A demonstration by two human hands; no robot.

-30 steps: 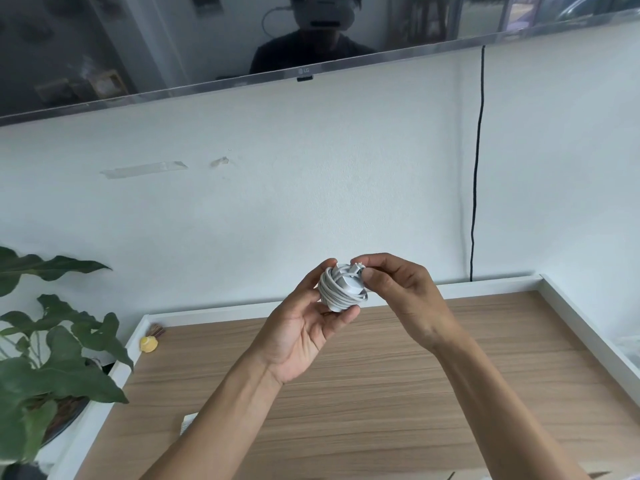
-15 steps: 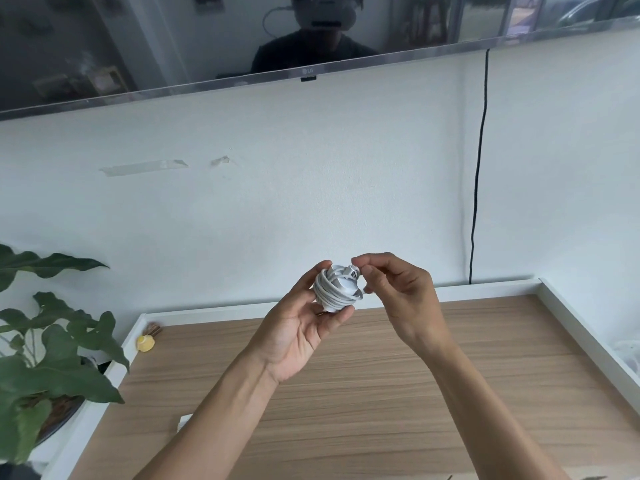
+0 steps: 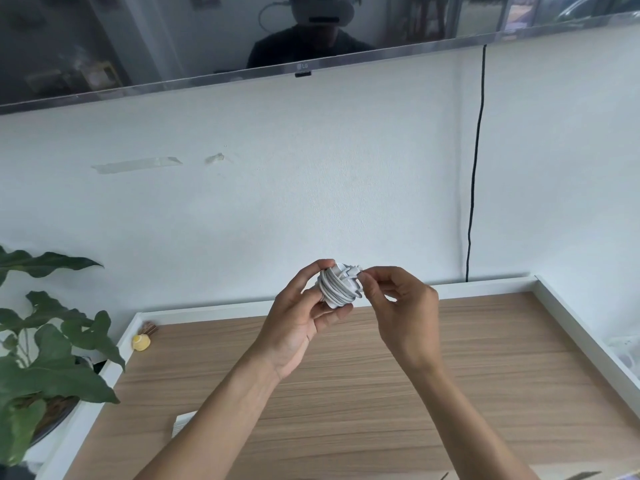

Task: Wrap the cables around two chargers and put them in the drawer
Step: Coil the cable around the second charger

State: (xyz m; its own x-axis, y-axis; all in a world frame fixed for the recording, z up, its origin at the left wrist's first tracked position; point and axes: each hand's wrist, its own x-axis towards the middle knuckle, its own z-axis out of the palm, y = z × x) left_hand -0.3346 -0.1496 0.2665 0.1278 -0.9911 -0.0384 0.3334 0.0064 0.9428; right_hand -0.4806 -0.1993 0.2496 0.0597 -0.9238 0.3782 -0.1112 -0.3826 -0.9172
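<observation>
Above the wooden table [image 3: 450, 375], the left hand [image 3: 301, 317] grips a white charger [image 3: 343, 276] between curled fingers and thumb, its cable [image 3: 329, 289] wound round it. The right hand [image 3: 401, 306] pinches the cable's end at the bundle's upper right. Behind, a black cord [image 3: 474, 168] hangs down the white wall.

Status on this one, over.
Left grip holds wrapped charger. Right grip pinches cable end. Both above table; drawer not in view.
</observation>
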